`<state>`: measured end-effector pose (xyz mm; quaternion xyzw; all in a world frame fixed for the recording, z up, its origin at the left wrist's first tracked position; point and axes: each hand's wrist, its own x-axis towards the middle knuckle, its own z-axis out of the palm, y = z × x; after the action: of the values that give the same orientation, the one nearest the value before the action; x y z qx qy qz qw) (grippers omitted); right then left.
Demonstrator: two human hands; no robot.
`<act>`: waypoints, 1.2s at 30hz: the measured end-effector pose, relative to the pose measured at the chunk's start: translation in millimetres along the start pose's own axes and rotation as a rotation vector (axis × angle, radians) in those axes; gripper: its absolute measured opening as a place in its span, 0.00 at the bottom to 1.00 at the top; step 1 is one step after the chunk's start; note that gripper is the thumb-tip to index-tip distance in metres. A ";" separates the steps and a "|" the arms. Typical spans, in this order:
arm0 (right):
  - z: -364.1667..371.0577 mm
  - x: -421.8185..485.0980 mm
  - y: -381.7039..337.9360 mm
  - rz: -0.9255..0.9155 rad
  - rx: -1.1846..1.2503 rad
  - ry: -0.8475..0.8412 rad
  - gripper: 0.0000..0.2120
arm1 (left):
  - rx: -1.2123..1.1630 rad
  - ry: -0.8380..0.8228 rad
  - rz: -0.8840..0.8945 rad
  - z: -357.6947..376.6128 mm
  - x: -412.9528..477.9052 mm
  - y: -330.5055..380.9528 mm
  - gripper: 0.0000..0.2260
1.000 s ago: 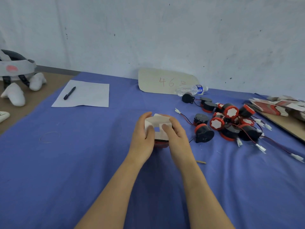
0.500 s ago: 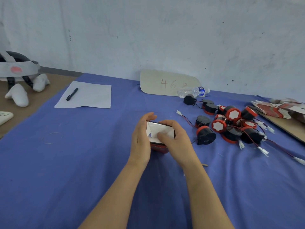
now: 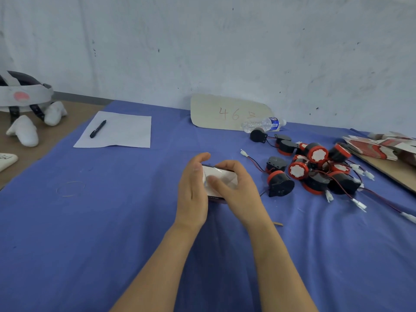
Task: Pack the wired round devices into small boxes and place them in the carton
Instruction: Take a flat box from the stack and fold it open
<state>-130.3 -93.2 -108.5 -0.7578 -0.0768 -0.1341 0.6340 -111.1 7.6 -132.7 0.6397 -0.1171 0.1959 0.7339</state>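
**You hold the small box (image 3: 221, 175) between both hands at the middle of the table (image 3: 112, 221), closing its white top flap.**

The box lies directly ahead of your wrists at 12 o'clock, and its long side seems to run from 9 to 3 o'clock between your palms. Your left hand (image 3: 193, 190) cups the 9 o'clock end with its fingers (image 3: 200, 157) curled over the far edge. Your right hand (image 3: 236, 190) wraps the 3 o'clock end, thumb pressing on the flap, so both hands are grasping the box. The loose round devices (image 3: 315, 172) are piled at 3 o'clock, nearer your right hand. The carton is not in view, so I judge you must look for it once the flap is tucked.
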 end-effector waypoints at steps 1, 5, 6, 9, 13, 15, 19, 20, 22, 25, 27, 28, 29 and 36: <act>1.2 0.2 -0.5 -0.005 -0.007 -0.004 0.08 | -0.003 0.023 0.016 -0.3 0.1 0.6 0.20; 0.3 -0.6 -3.2 0.039 0.110 -0.028 0.10 | -0.025 0.103 0.050 -1.8 2.5 4.8 0.21; 0.5 -0.4 -2.8 0.050 0.121 -0.026 0.11 | -0.027 0.116 0.056 -1.6 2.3 6.1 0.21; 3.5 -0.8 0.0 0.045 0.033 -0.073 0.05 | -0.037 0.179 0.061 -2.6 2.8 8.8 0.24; 6.0 0.2 4.2 0.053 -0.085 -0.080 0.06 | -0.037 0.192 0.048 -5.2 3.7 9.9 0.27; 4.3 -0.1 3.2 0.041 -0.185 -0.076 0.06 | -0.036 0.197 0.049 -5.3 3.4 11.9 0.27; -1.6 -3.1 -3.5 0.068 -0.064 -0.164 0.08 | -0.073 0.206 0.068 -8.4 5.3 14.8 0.26; -1.3 -3.3 -4.2 0.099 -0.016 -0.143 0.12 | -0.091 0.200 0.070 -8.8 5.7 15.1 0.26; 1.0 -2.1 -5.0 0.174 0.024 -0.086 0.16 | -0.082 0.183 0.077 -8.0 5.4 15.6 0.25; 4.4 -2.3 -4.8 0.183 0.002 -0.080 0.16 | -0.022 0.174 0.128 -6.8 5.1 14.7 0.25; 4.4 -2.2 -4.0 0.115 0.038 -0.034 0.13 | 0.069 0.217 0.197 -6.7 6.3 11.9 0.22; 4.5 -1.8 -3.4 0.057 0.055 0.020 0.10 | 0.158 0.242 0.200 -8.1 7.9 9.7 0.20; 4.9 -1.5 -2.1 -0.001 0.047 0.075 0.08 | 0.242 0.246 0.150 -10.1 10.5 7.4 0.17; 9.0 1.9 16.9 -0.202 -0.320 0.143 0.14 | 0.133 -0.128 -0.356 -21.7 15.2 -2.4 0.10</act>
<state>-122.8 -87.6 -125.3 -0.8258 -0.0848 -0.2609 0.4927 -98.2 30.8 -131.8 0.7086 -0.0352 0.0293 0.7041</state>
